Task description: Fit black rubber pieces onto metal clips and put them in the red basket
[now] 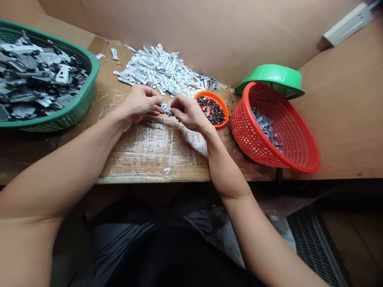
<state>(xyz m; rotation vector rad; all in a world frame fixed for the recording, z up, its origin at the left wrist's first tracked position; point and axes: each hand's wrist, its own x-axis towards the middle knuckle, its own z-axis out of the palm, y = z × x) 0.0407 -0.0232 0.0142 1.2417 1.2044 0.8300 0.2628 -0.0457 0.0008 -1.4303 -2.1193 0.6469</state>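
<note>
Above the middle of the bench, my left hand (143, 104) pinches a small grey metal plate with holes (165, 108) between thumb and fingers. My right hand (189, 112) meets the plate's other end, its thumb and fingertips closed together; a tiny part between them is too small to make out. Just right of that hand sits an orange dish (226, 110) full of small dark round parts. Behind both hands lies a heap of flat silvery metal pieces (164, 69).
A green basket (94, 71) piled with metal parts stands at the left. To the right, a red perforated basket (251, 133) leans tilted, with grey pieces inside, before a bright green basket (275, 75). The bench's front edge (149, 179) runs below my forearms; a power strip (348, 24) hangs upper right.
</note>
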